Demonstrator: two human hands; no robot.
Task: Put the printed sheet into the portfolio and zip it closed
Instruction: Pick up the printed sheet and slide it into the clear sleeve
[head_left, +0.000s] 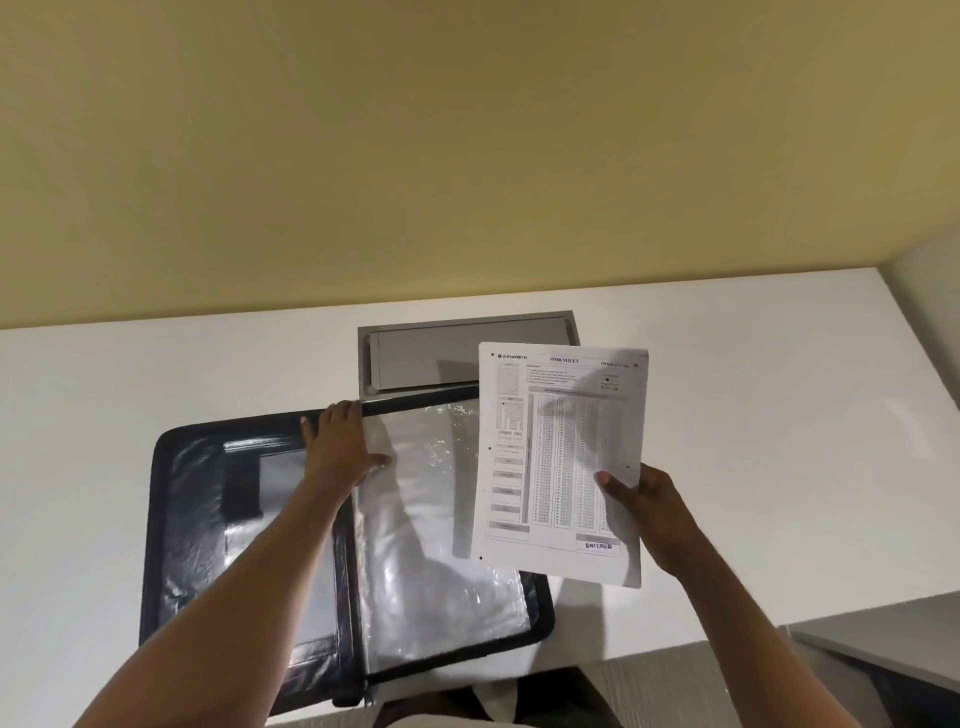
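A black zip portfolio (171, 519) lies open flat on the white desk, clear plastic sleeves (431, 571) filling its right half. My left hand (340, 441) rests on the top edge of the sleeves near the spine, fingers spread, thumb out to the right. My right hand (649, 506) holds the printed sheet (561, 457), a white form with rows of bubbles, by its lower right edge. The sheet is lifted above the portfolio's right side, facing me and nearly upright.
A grey cable flap (441, 358) is set into the white desk (753, 441) behind the portfolio. A yellow wall rises behind the desk. The portfolio's lower edge overhangs the desk's front edge. A grey surface (883, 639) lies lower at the right.
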